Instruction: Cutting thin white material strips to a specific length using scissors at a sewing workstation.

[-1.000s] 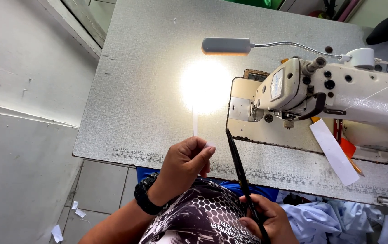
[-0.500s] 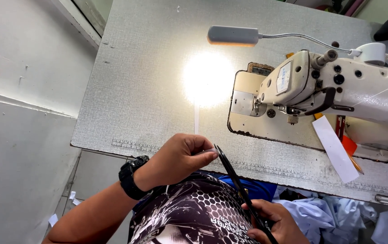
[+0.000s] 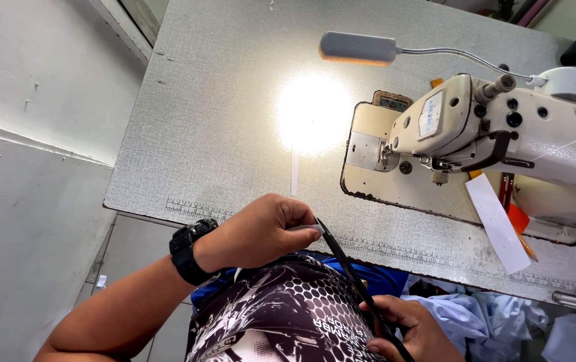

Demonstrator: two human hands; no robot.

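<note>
Black strap (image 3: 345, 268), stretched taut between both hands just off the near tabletop edge. Left hand (image 3: 261, 228) closed, pinching its upper end; right hand (image 3: 405, 328) closed around the lower end. Grey speckled tabletop (image 3: 221, 121), ruler markings along the edge, lamp glare mid-surface, white sewing machine (image 3: 502, 134) at right. Pale wall at left.
</note>
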